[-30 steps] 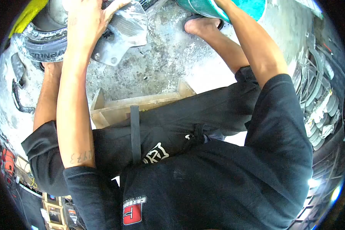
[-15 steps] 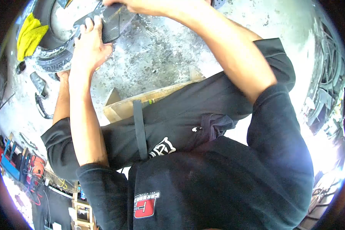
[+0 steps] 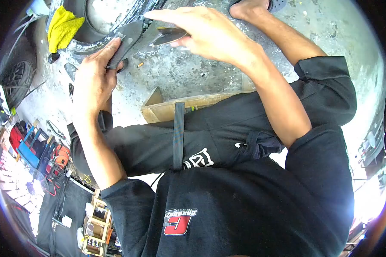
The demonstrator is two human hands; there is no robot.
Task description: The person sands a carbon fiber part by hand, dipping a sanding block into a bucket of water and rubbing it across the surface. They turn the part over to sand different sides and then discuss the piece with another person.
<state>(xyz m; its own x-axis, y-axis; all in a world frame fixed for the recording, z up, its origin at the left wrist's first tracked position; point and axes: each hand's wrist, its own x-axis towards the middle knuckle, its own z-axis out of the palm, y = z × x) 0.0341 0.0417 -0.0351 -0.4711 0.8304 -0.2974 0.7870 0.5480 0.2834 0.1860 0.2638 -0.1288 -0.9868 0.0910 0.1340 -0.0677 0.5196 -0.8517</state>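
Note:
My left hand (image 3: 94, 79) is closed on the near end of a dark, dusty curved panel (image 3: 131, 40), with the fingers along its edge and the thumb beneath. The panel is tilted up in front of the tyre (image 3: 79, 49). Just right of it, my right hand (image 3: 212, 34) pinches a dark folded sheet (image 3: 169, 36) that looks like sandpaper, thumb below. Its index finger stretches out towards the panel's upper edge. A yellow cloth (image 3: 65, 28) is draped over the tyre's left side.
Below my hands a low wooden stool or box (image 3: 161, 112) is partly hidden by my trouser leg. My foot in a clog (image 3: 255, 8) rests on the stained concrete floor (image 3: 206, 70). Tools and cables (image 3: 58, 158) lie at the lower left.
My left hand has drawn the panel nearer and tilted it up. My right hand has shifted right and down, and the folded sheet now shows. The head view has shifted.

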